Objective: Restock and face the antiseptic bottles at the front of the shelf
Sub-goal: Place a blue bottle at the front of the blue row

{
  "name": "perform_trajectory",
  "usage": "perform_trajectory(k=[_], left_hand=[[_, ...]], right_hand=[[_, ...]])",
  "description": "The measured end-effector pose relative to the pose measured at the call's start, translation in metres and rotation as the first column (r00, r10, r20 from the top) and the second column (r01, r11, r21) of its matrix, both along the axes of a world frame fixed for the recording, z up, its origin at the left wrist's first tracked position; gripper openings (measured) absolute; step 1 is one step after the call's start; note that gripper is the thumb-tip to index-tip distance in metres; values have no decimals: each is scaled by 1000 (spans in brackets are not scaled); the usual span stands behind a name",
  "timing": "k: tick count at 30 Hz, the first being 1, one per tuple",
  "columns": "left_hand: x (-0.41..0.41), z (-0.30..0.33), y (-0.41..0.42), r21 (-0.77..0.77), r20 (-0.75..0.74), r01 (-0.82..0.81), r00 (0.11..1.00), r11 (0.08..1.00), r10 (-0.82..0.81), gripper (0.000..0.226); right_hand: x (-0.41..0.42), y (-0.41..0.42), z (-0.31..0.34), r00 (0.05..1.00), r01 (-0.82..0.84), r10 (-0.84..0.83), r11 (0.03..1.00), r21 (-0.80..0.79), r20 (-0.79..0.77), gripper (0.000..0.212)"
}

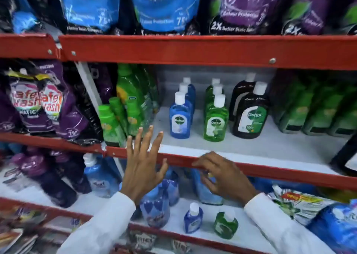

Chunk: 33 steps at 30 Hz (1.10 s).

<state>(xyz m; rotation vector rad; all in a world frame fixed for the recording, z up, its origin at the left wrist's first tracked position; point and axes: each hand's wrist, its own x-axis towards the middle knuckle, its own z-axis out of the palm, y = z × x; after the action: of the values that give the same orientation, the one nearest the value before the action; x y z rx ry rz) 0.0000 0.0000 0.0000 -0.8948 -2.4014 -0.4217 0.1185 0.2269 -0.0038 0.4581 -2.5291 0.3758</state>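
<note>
Red metal shelf, white deck, glossy detergent pouches above. Dark brown plastic antiseptic bottles, white caps, stand set back from front lip; clear green antiseptic bottles and clear blue antiseptic bottles queue single file beside them. Left hand raised before lip, fingers spread, empty. Right hand curled over lip, fingers apart, gripping nothing.

Blue, green, dk brown bottles; red shelf edge

Head-worn view, close, facing the red shelf straight-on
</note>
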Motion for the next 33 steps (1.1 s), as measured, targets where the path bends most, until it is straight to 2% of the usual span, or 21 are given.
perform_trajectory(k=[1,2,4,6,8,10,14,17,20,25,29,33], left_hand=[[-4,-9,-1,-47,48,-16,999,999,18,79],[-7,-14,-3,-70,76,-30,997,997,35,79],[-13,-32,-8,-132,134,-27,990,991,45,75],[-18,-43,-10,-154,173,-4,984,988,31,75],[-20,-44,-11,-135,171,14,985,991,9,78],[-21,-45,-12,-113,198,32,980,993,-9,81],[-22,-44,-15,-77,231,67,972,995,-48,83],[-24,-45,-16,-56,238,78,969,995,-62,83],[-24,-46,-16,-48,237,85,969,995,-71,83],[-25,-50,-15,-25,231,81,970,996,-73,83],[-24,-50,-14,-22,227,73,972,997,-67,81],[-22,-48,-14,-10,228,87,970,996,-82,81]], right_hand=[[-1,-1,-17,993,13,-8,999,-36,119,31],[-1,-3,-30,954,32,-18,999,-42,301,39],[-3,-6,-65,787,54,-48,999,10,615,53],[-9,-9,-93,670,39,-74,997,65,739,61],[-15,-10,-112,625,37,-87,996,81,776,63],[-21,-10,-127,605,46,-99,995,89,790,56],[-23,-9,-136,618,120,-69,993,-7,783,45],[-16,-10,-117,698,197,-76,976,-89,712,44],[-9,-12,-62,796,246,-74,947,-209,601,44],[0,-23,56,944,238,-105,874,-424,313,46],[-15,-32,117,970,241,-186,836,-493,159,47],[-53,-35,129,962,271,-227,825,-496,148,48]])
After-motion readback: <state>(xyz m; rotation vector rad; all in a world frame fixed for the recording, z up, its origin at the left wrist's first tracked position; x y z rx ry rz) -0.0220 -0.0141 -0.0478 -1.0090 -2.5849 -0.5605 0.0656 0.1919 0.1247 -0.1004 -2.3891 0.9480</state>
